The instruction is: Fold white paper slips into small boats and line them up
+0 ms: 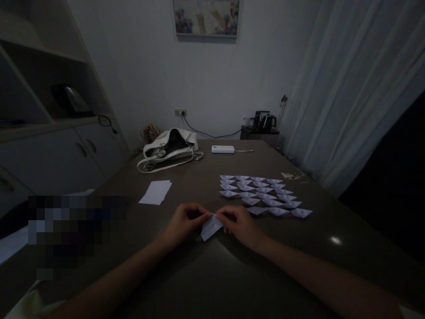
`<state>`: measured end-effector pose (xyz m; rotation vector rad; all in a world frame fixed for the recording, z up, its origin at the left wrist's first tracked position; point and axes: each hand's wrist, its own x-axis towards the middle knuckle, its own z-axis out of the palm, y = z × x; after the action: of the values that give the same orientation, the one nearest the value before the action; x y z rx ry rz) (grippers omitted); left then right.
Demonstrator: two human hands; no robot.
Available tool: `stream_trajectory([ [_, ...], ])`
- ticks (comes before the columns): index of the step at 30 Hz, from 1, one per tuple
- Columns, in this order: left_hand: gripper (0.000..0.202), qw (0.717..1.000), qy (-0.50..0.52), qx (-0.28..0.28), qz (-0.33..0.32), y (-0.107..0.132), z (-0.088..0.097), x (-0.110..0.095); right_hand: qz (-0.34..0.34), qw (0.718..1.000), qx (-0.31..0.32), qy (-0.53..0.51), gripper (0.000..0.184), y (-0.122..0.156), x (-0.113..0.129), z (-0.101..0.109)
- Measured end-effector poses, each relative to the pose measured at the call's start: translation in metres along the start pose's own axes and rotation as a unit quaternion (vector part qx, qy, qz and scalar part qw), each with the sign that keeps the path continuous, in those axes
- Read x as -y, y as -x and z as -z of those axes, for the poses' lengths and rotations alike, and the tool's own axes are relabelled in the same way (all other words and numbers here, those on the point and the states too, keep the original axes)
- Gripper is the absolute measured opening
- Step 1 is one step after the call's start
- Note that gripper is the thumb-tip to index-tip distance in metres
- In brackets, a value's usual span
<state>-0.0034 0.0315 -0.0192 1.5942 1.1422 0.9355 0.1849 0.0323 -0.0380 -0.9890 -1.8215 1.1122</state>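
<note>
Between my two hands is a small piece of folded white paper [211, 227], held just above the dark table [199, 274]. My left hand [186, 220] pinches its upper left edge between thumb and fingers. Close beside it, my right hand [239, 223] pinches the upper right edge, the two thumbs nearly meeting. Several folded paper boats [265, 196] stand in rows to the right, beyond my right hand. A small stack of white paper sheets [155, 192] lies flat to the left, past my left hand.
At the table's far side sit a white handbag [172, 148] with its top open and a white power bank [222, 149] with a short cable. Scraps [292, 176] lie near the right edge. A cabinet [66, 150] stands left; a curtain [352, 88] hangs right.
</note>
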Motion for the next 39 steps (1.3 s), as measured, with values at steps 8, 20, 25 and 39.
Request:
stream_trajectory([
  [8,0.019,0.999,0.050,0.014,0.015,0.0020,-0.0033,-0.0009,0.034,0.999,-0.018,0.018,0.009,0.0004,0.0027,-0.0002],
  [20,0.022,0.999,0.036,0.034,0.015,0.0048,-0.0065,0.0018,0.070,0.993,-0.031,0.093,0.004,0.0054,0.0104,-0.0018],
  [25,0.022,0.999,0.028,0.039,0.016,0.0058,-0.0069,0.0025,0.061,0.994,-0.028,0.089,0.005,0.0055,0.0100,-0.0020],
  [39,0.019,0.999,0.017,0.044,-0.026,0.0052,-0.0082,-0.0015,0.064,0.995,-0.031,0.077,0.006,0.0048,0.0063,-0.0012],
])
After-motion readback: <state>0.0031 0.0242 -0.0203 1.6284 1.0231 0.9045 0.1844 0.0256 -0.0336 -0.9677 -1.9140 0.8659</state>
